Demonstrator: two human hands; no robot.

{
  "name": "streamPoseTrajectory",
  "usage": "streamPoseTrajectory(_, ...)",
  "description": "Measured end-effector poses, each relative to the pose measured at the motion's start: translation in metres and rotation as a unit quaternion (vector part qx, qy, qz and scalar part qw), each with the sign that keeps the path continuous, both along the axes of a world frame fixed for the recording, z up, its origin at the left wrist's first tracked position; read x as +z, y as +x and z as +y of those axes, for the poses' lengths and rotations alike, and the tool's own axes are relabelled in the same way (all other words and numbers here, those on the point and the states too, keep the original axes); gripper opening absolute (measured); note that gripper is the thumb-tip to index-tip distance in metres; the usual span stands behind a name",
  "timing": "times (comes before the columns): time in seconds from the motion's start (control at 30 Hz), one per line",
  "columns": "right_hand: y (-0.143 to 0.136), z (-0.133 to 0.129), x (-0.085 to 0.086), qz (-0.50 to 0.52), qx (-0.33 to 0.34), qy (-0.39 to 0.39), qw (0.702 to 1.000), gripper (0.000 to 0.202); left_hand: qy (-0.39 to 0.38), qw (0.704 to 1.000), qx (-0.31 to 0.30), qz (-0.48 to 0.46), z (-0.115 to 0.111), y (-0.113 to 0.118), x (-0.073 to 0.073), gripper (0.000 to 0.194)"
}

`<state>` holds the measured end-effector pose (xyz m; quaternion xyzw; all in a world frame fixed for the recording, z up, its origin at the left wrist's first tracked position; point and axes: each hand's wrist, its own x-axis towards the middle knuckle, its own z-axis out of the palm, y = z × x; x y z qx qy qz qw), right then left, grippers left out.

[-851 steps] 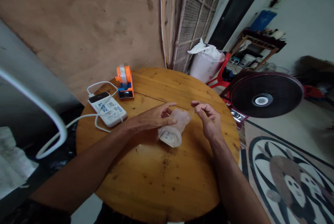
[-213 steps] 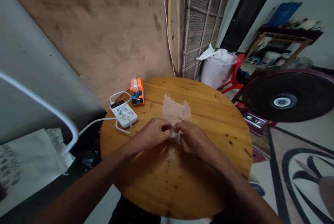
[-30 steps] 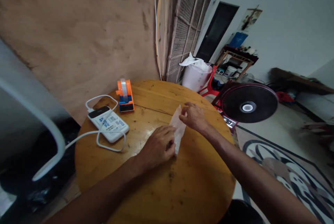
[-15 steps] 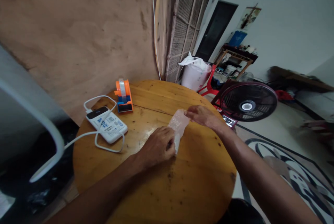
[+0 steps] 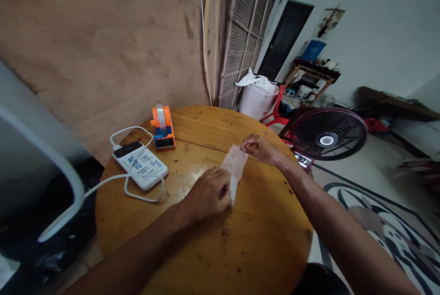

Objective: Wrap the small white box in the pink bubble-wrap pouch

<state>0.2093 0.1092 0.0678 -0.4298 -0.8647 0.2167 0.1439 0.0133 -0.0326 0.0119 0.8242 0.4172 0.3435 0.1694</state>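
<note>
A small clear plastic bag (image 5: 234, 169) lies in the middle of the round wooden table (image 5: 261, 244). The left hand (image 5: 209, 193) pinches its near end shut. The right hand (image 5: 260, 148) pinches its far end. A tape holder (image 5: 162, 121) and a power bank (image 5: 140, 164) sit at the left.

table (image 5: 206, 258): power bank (image 5: 140, 165) left | tape dispenser (image 5: 162, 121) behind it | fan (image 5: 326, 133) apparently beyond right edge

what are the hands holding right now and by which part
Both hold one clear plastic bag lying on the round wooden table. The left hand pins its near end; the right hand pinches its far end.
</note>
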Motion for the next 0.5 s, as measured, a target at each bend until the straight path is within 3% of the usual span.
streamPoseTrajectory(0.17, -0.002, -0.001, -0.001, 0.02, -0.022, 0.068, 0.997, 0.008, -0.005, 1.0, 0.001, 0.004, 0.001, 0.0, 0.0, 0.013)
streamPoseTrajectory(0.37, -0.008, 0.01, -0.01, -0.028, -0.024, 0.04, 0.999, 0.003, -0.006, 1.0, 0.008, 0.018, 0.001, 0.0, 0.0, 0.011)
streamPoseTrajectory(0.5, -0.02, 0.014, -0.015, -0.087, -0.021, 0.032, 0.995, 0.006, 0.041, 0.999, 0.02, 0.027, -0.001, -0.002, -0.001, 0.007)
